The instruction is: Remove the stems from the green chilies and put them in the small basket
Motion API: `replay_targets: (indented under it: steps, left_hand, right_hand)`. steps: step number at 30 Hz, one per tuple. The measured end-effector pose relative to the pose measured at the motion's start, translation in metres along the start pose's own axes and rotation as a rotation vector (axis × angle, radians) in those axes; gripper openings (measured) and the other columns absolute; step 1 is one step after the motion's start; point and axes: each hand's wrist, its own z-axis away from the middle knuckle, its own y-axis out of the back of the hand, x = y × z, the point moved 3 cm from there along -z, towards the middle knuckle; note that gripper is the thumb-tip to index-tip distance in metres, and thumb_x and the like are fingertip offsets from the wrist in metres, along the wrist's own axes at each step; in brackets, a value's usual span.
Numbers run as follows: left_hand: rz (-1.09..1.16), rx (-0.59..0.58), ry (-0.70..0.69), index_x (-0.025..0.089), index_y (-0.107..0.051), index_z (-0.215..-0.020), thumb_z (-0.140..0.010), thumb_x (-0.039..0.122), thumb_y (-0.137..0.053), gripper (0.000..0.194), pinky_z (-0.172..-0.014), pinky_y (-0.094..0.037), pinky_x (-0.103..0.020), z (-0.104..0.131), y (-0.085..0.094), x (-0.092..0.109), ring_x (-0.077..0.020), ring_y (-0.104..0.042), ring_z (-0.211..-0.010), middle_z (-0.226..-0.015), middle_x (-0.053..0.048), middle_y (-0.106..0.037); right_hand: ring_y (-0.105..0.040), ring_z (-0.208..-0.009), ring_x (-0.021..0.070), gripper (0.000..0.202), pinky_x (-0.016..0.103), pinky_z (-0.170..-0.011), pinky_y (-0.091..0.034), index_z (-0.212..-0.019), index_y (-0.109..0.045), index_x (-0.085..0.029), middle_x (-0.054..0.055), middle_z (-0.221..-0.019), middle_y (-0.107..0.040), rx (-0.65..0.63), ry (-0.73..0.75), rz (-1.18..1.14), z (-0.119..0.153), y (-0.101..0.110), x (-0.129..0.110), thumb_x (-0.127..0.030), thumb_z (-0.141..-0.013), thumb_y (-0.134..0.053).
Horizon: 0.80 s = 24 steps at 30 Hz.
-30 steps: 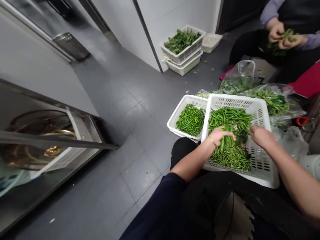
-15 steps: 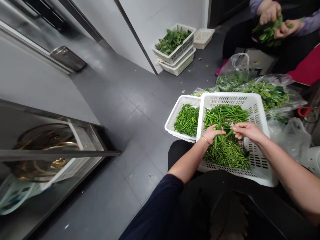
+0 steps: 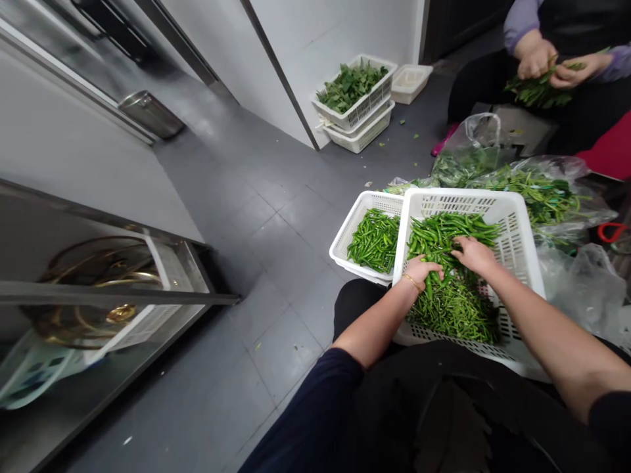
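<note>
The person's left hand [image 3: 422, 272], with a thin gold bracelet [image 3: 411, 282] on its wrist, is curled round a few long, shiny green peppers [image 3: 432, 284]; its thumb points across toward the right hand [image 3: 473, 254]; that right hand is partly open, with bent fingers tipped down among the peppers, and I cannot tell if it has hold of one; both hands are inside a big white plastic basket with slots in its sides [image 3: 525, 236], close to the person's lap; more green peppers lie in a heap at its far end [image 3: 451, 226], and a pile of short, thin green bits [image 3: 456, 312] lies at its near end; just to the left is a smaller white plastic basket [image 3: 340, 249], with green peppers in it too; past the big basket are clear plastic bags [image 3: 584, 282] and leafy greens [image 3: 539, 197]; farther off, another person's hands [image 3: 537, 62] hold a bunch of green leaves [image 3: 539, 90].
</note>
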Motion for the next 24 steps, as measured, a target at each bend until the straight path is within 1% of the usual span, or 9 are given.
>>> replay_targets:
  steps: [2, 5, 8, 13, 17, 19, 21, 22, 24]
  left_hand:
    - [0.02, 0.041, -0.01, 0.014, -0.05, -0.085, -0.047, 0.011, -0.071, 0.043, -0.05, -0.047, -0.028, -0.002, 0.0, 0.0, -0.0121, -0.053, -0.043, -0.054, 0.002, -0.059]
    - [0.061, 0.108, -0.013, 0.013, -0.049, -0.098, -0.049, 0.012, -0.073, 0.054, -0.054, -0.048, -0.028, -0.004, 0.001, 0.0, -0.0123, -0.056, -0.048, -0.06, 0.001, -0.062]
    - [0.066, 0.122, 0.0, 0.013, -0.049, -0.105, -0.051, 0.016, -0.076, 0.061, -0.059, -0.049, -0.029, -0.004, 0.001, 0.001, -0.0135, -0.06, -0.054, -0.063, 0.0, -0.063]
    - [-0.004, 0.037, 0.008, 0.013, -0.052, -0.103, -0.049, 0.018, -0.079, 0.06, -0.07, -0.049, -0.033, 0.005, -0.006, -0.001, -0.0152, -0.062, -0.062, -0.067, -0.003, -0.066]
    - [-0.079, -0.075, 0.002, 0.011, -0.055, -0.092, -0.049, 0.017, -0.079, 0.049, -0.075, -0.049, -0.035, 0.021, -0.013, 0.006, -0.0165, -0.063, -0.066, -0.068, -0.006, -0.068]
    - [-0.087, -0.112, -0.039, 0.011, -0.055, -0.089, -0.051, 0.018, -0.079, 0.045, -0.075, -0.049, -0.035, 0.027, -0.011, 0.024, -0.0166, -0.064, -0.066, -0.07, -0.007, -0.068]
    - [-0.092, -0.085, -0.12, 0.011, -0.055, -0.088, -0.053, 0.018, -0.078, 0.042, -0.074, -0.049, -0.034, 0.029, -0.001, 0.053, -0.0168, -0.064, -0.068, -0.073, -0.007, -0.068]
    - [-0.103, -0.034, -0.172, 0.011, -0.055, -0.089, -0.054, 0.018, -0.078, 0.042, -0.074, -0.05, -0.034, 0.029, 0.008, 0.07, -0.0168, -0.064, -0.069, -0.074, -0.008, -0.068]
    - [-0.141, 0.168, -0.281, 0.011, -0.056, -0.092, -0.056, 0.016, -0.077, 0.042, -0.075, -0.05, -0.035, 0.024, 0.033, 0.107, -0.0172, -0.065, -0.07, -0.075, -0.007, -0.068]
  right_hand:
    - [-0.062, -0.09, 0.025, 0.038, 0.034, -0.073, -0.044, -0.117, -0.056, -0.018, 0.015, -0.111, -0.061, -0.065, 0.06, 0.073, -0.007, -0.004, -0.006, -0.037, -0.087, -0.042]
    - [-0.062, -0.089, 0.0226, 0.034, 0.032, -0.074, -0.044, -0.107, -0.061, -0.016, 0.014, -0.104, -0.064, -0.059, 0.147, 0.135, -0.001, -0.002, -0.01, -0.033, -0.09, -0.036]
    - [-0.062, -0.086, 0.0214, 0.037, 0.03, -0.075, -0.043, -0.101, -0.063, -0.014, 0.014, -0.099, -0.065, -0.007, 0.24, 0.131, 0.029, 0.002, -0.009, -0.034, -0.091, -0.033]
    - [-0.06, -0.077, 0.0209, 0.043, 0.029, -0.07, -0.043, -0.094, -0.063, -0.013, 0.014, -0.09, -0.064, 0.004, 0.41, 0.041, 0.098, 0.004, -0.027, -0.034, -0.093, -0.026]
    - [-0.06, -0.077, 0.0192, 0.04, 0.028, -0.071, -0.043, -0.088, -0.064, -0.019, 0.01, -0.085, -0.065, -0.053, 0.504, -0.118, 0.123, 0.007, -0.029, -0.033, -0.093, -0.028]
    - [-0.061, -0.073, 0.019, 0.04, 0.028, -0.07, -0.043, -0.078, -0.066, -0.021, 0.007, -0.077, -0.066, -0.199, 0.515, -0.15, 0.123, 0.004, -0.017, -0.038, -0.092, -0.032]
    - [-0.061, -0.069, 0.0206, 0.044, 0.03, -0.068, -0.044, -0.072, -0.067, -0.02, 0.007, -0.071, -0.066, -0.348, 0.437, -0.093, 0.115, -0.001, 0.001, -0.046, -0.089, -0.036]
    - [-0.062, -0.071, 0.0219, 0.045, 0.032, -0.067, -0.044, -0.075, -0.068, -0.02, 0.008, -0.073, -0.066, -0.37, 0.371, -0.054, 0.107, -0.002, 0.009, -0.05, -0.088, -0.037]
    - [-0.062, -0.08, 0.0242, 0.047, 0.034, -0.071, -0.045, -0.095, -0.069, -0.019, 0.012, -0.092, -0.067, -0.279, 0.23, -0.002, 0.087, 0.0, 0.018, -0.053, -0.087, -0.037]
